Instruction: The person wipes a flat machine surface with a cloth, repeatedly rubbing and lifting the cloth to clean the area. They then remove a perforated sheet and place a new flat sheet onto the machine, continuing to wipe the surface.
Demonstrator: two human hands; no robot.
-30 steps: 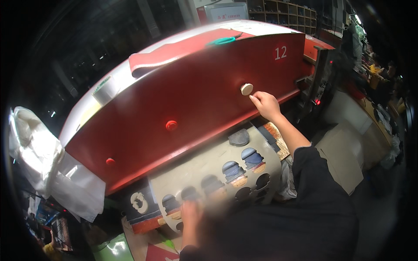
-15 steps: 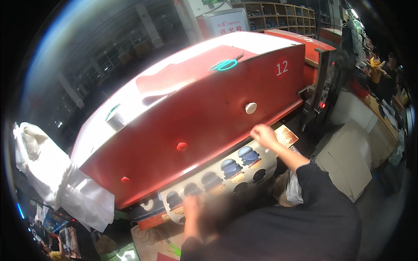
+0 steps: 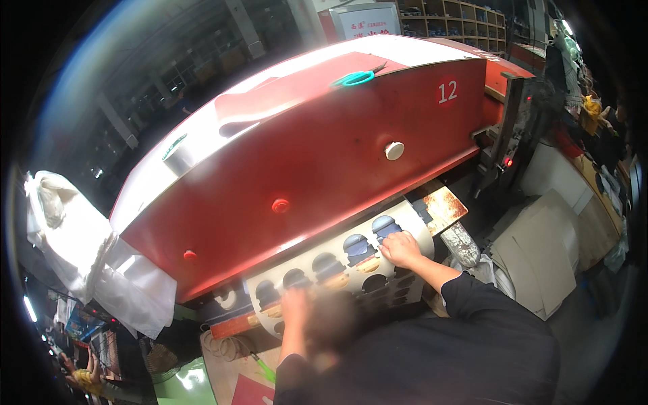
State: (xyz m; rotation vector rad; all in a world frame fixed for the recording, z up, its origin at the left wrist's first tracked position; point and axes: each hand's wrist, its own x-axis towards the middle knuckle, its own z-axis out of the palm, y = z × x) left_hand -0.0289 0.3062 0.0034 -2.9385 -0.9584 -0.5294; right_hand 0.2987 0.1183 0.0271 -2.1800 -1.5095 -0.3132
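A pale sheet (image 3: 314, 256) with rows of rounded cut-out holes lies along the bed under the red machine (image 3: 337, 148) and curves down toward me. My right hand (image 3: 403, 250) is at the right end of the far row, its fingers bent together at the lower edge of a hole. Whatever it pinches there is too small to make out. Dark blue pieces show through the holes beside it. At the left end of the sheet, my left hand (image 3: 295, 307) rests over the holes. A blur across it hides how its fingers are set.
Teal-handled scissors (image 3: 358, 77) and a tape roll (image 3: 179, 159) lie on the machine top. Its front bears a white knob (image 3: 394, 150) and red buttons (image 3: 280, 206). White cloth (image 3: 67, 229) hangs at left. Cardboard sheets (image 3: 540, 243) stand at right.
My right hand has come down from beyond the sheet's far right edge onto the last hole of the far row. The left hand stays near the sheet's left end. The view has shifted slightly.
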